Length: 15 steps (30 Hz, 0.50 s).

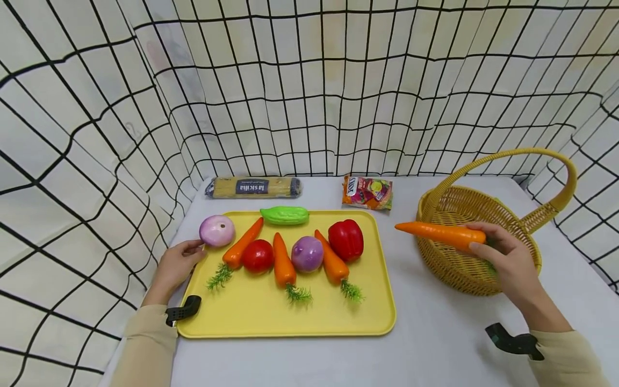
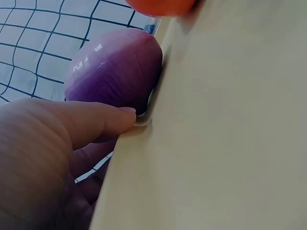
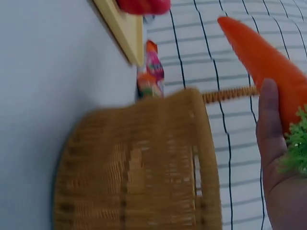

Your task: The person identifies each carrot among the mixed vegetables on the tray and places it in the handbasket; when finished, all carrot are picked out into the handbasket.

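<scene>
My right hand [image 1: 505, 263] grips an orange carrot [image 1: 440, 234] over the wicker basket [image 1: 435, 274], its tip pointing left. The carrot's green leafy top [image 3: 297, 146] shows beside the palm in the right wrist view. At the left, my left hand [image 1: 179, 269] holds the yellow tray [image 1: 290, 322] by its left edge, thumb on the rim and fingers below outside it. Right at the thumb tip sits a purple-white onion [image 1: 217, 231], on the tray's upper left corner. Several carrots, a tomato [image 1: 258, 256], a purple onion [image 1: 307, 254] and a red bell pepper [image 1: 346, 240] lie on the tray.
A green bumpy gourd [image 1: 284, 215] lies along the tray's far edge. Behind are a pasta packet [image 1: 253, 187] and a colourful snack bag [image 1: 367, 193]. The basket's tall handle [image 1: 517, 152] arches over it. Black netting on white cloth encloses the table's back and sides.
</scene>
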Each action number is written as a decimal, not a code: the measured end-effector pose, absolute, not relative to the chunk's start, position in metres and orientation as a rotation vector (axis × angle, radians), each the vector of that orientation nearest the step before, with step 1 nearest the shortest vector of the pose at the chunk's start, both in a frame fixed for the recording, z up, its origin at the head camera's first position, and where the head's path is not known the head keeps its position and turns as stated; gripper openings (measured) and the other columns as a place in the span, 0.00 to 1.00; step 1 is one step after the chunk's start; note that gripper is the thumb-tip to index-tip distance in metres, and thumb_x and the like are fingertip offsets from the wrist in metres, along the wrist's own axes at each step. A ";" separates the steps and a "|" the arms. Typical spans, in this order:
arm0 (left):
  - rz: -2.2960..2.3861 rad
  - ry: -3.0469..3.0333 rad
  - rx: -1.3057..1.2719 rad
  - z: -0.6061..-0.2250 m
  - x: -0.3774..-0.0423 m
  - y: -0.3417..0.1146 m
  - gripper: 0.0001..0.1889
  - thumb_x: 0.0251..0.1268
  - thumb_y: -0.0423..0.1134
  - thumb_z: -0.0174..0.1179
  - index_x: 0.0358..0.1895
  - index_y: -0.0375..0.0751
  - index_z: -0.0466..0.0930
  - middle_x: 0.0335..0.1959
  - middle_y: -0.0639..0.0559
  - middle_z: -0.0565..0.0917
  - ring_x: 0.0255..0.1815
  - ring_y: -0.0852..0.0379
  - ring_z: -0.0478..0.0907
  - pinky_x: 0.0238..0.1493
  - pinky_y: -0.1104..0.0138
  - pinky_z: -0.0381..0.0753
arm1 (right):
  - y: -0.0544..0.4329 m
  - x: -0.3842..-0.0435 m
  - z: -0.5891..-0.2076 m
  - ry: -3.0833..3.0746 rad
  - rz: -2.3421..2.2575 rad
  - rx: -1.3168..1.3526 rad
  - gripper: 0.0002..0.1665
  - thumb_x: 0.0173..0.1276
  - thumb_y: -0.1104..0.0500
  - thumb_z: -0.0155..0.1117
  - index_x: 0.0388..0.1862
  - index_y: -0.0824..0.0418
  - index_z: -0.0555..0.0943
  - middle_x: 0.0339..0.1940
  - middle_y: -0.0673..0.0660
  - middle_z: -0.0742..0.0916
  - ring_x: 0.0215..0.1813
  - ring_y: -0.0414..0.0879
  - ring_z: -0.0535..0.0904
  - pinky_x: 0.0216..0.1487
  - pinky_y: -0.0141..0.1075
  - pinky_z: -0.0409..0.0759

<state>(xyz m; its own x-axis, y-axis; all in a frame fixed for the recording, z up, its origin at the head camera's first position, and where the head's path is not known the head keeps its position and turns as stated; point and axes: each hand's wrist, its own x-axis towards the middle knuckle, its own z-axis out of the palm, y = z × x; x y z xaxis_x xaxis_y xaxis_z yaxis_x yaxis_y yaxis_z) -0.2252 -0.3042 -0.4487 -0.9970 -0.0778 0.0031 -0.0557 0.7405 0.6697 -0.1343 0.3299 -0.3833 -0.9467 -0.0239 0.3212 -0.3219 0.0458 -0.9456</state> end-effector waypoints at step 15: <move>-1.132 -2.884 0.132 -0.450 -0.223 -0.302 0.24 0.71 0.44 0.55 0.62 0.29 0.74 0.51 0.34 0.81 0.47 0.47 0.77 0.41 0.69 0.74 | 0.402 -0.134 -0.387 -2.164 1.965 0.195 0.18 0.73 0.69 0.53 0.61 0.64 0.74 0.51 0.53 0.75 0.43 0.36 0.81 0.39 0.23 0.78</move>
<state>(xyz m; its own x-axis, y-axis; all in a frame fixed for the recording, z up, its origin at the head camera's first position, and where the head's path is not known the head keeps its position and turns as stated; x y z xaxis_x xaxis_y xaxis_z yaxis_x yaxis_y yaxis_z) -0.2233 -0.3023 -0.4498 -0.9956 -0.0940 0.0061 -0.0647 0.7299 0.6805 -0.1341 0.4024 -0.3871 -0.9689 0.0440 0.2436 -0.2383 0.1013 -0.9659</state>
